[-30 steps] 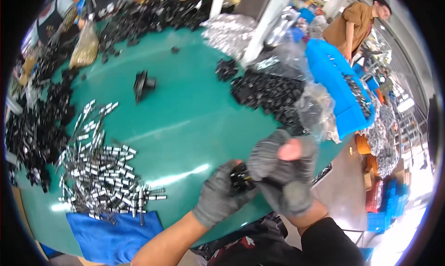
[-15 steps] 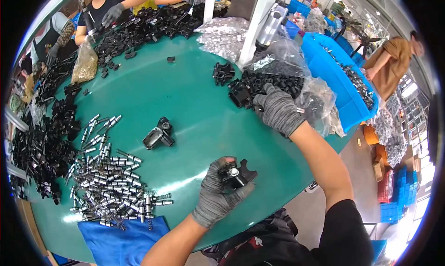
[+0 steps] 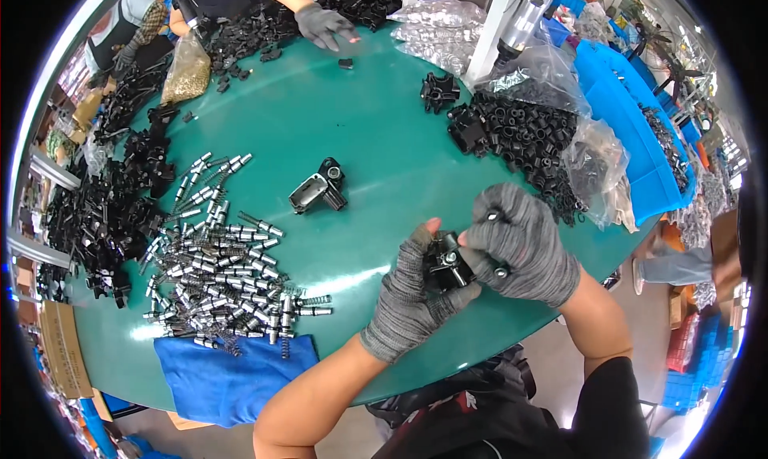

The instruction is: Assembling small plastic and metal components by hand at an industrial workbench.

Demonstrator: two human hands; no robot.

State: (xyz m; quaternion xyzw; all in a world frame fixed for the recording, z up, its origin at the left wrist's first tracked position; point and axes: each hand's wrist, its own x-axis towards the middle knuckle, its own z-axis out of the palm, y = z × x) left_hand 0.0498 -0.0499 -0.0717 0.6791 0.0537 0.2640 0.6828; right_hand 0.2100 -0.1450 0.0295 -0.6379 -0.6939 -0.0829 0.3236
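Note:
My left hand, in a grey fingertip-less glove, is closed round a black cast metal housing with a bright round fitting on its face. My gloved right hand is closed beside it, its thumb and fingertips at the housing's right side. Small shiny-ended pieces show between the right fingers; their kind cannot be made out. A similar black housing with an open oblong reservoir lies alone on the green table. Left of my hands is a heap of silver pistons with springs.
A blue cloth lies at the near edge. Black rings are piled at the right, beside plastic bags and a blue bin. Black parts line the left side. Across the table, a co-worker's gloved hand reaches in.
My right hand has come back from the black ring pile to the housing in my left hand. The left hand has risen slightly rightward. A co-worker's hand now reaches over the far side.

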